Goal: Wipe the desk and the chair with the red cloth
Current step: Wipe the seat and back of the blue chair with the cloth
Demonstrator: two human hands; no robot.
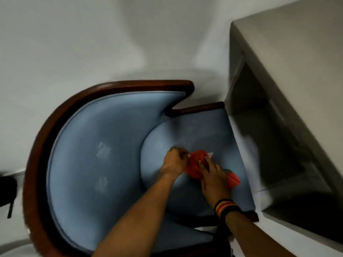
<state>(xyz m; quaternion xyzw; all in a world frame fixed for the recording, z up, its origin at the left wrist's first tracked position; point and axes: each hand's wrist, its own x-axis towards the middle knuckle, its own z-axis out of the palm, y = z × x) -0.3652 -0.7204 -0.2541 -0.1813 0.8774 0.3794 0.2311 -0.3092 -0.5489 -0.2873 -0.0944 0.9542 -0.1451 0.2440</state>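
A blue upholstered chair [89,145] with a dark wooden frame fills the middle of the head view. The red cloth [196,164] lies bunched on its seat cushion. My left hand [174,162] grips the cloth's left end with closed fingers. My right hand [213,177] presses flat on top of the cloth, and a red corner sticks out to its right. A striped band sits on my right wrist. The grey desk [297,52] stands at the right, its top running from the upper right.
The desk's dark open underside [274,138] faces the chair's seat edge. Pale floor [74,43] surrounds the chair. A dark object [7,190] sits at the left edge. The frame is blurred by motion.
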